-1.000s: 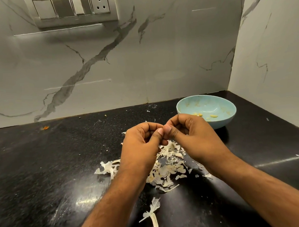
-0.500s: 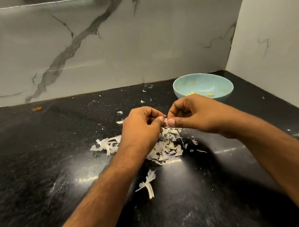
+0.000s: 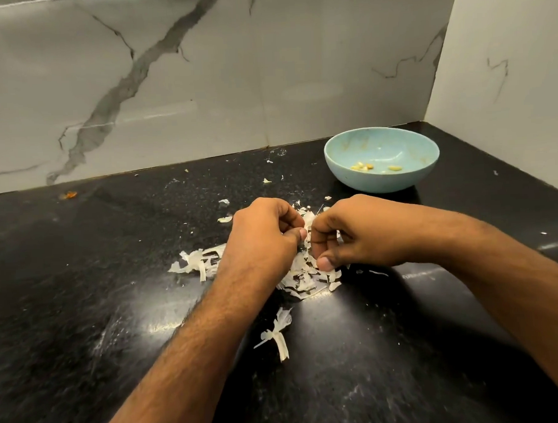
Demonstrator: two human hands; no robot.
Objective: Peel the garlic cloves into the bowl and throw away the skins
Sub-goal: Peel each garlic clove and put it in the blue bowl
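Left hand [image 3: 266, 240] and right hand [image 3: 346, 237] meeting over skins [image 3: 301, 274] on desk [image 3: 82, 284], each grip curling, pinching at clove [image 3: 308, 230] between fingertips (mostly hidden). Bowl [image 3: 382, 178] sitting beyond right hand, holding few peeled cloves [image 3: 363, 166]. Loose skin [image 3: 276, 334] lying nearer camera.

You're in a home kitchen, glossy black speckled stone countertop [image 3: 83, 299], white grey-veined marble backsplash [image 3: 202, 86], round pale blue bowl [image 3: 349, 173], scattered papery white garlic skins [image 3: 301, 279]
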